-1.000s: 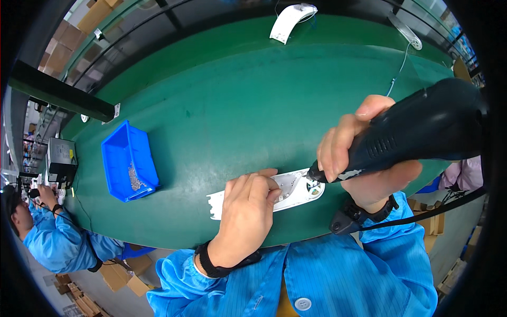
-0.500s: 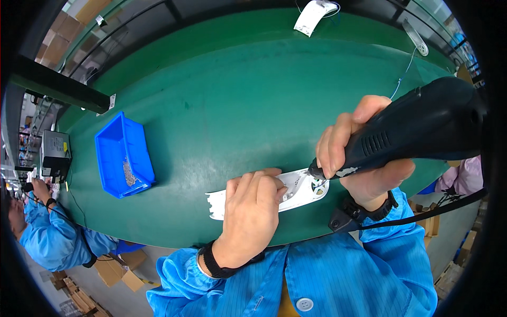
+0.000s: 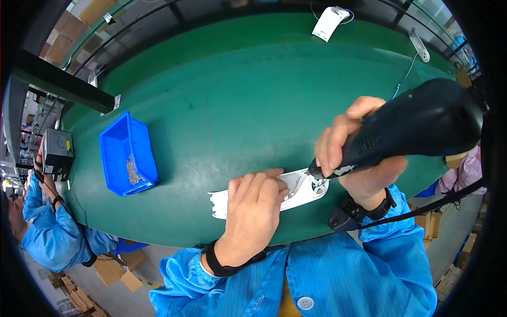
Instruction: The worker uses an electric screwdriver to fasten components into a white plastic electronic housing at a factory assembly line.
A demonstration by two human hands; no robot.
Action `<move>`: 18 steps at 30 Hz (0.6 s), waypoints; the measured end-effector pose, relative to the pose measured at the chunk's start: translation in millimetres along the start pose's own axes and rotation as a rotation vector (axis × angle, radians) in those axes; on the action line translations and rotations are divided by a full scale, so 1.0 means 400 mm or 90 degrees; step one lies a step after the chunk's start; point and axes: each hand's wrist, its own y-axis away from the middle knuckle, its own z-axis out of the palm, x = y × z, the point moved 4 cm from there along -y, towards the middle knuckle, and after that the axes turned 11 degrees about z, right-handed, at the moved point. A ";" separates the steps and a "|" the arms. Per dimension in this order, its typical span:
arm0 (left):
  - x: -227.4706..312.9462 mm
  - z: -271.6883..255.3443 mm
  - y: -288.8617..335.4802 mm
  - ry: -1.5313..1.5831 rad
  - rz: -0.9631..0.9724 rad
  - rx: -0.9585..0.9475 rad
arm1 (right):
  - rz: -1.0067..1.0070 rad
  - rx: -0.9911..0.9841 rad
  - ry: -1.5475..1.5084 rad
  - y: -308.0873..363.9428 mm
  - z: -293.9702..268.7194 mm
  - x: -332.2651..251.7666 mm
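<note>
A long white plastic housing (image 3: 306,194) lies on the green tabletop in front of me, with its open inner side up. My left hand (image 3: 255,203) is laid over its middle, fingers bent round it and holding it against the table. In my right hand (image 3: 355,145) is a black electric screwdriver (image 3: 422,122), gripped near its front end and tilted. Its tip meets the housing, or comes very close, just right of my left fingers. The screw under the tip is too small to make out. Some thin wire shows in the rounded right end of the housing.
A blue bin (image 3: 129,153) with small screws stands to the left on the green table (image 3: 211,116). White plastic parts (image 3: 330,24) with wires lie at the far side. A dark post (image 3: 63,82) reaches in at the left. A co-worker in a blue sleeve (image 3: 53,238) sits beyond a black box (image 3: 58,150).
The view has shifted slightly, so the bin and far parts appear a little moved. Both hands keep their hold on housing and screwdriver. The co-worker's hand has moved toward the black box.
</note>
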 end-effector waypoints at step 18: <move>-0.002 -0.017 0.014 0.044 0.038 0.040 | -0.134 -0.317 -0.037 0.001 0.075 -0.039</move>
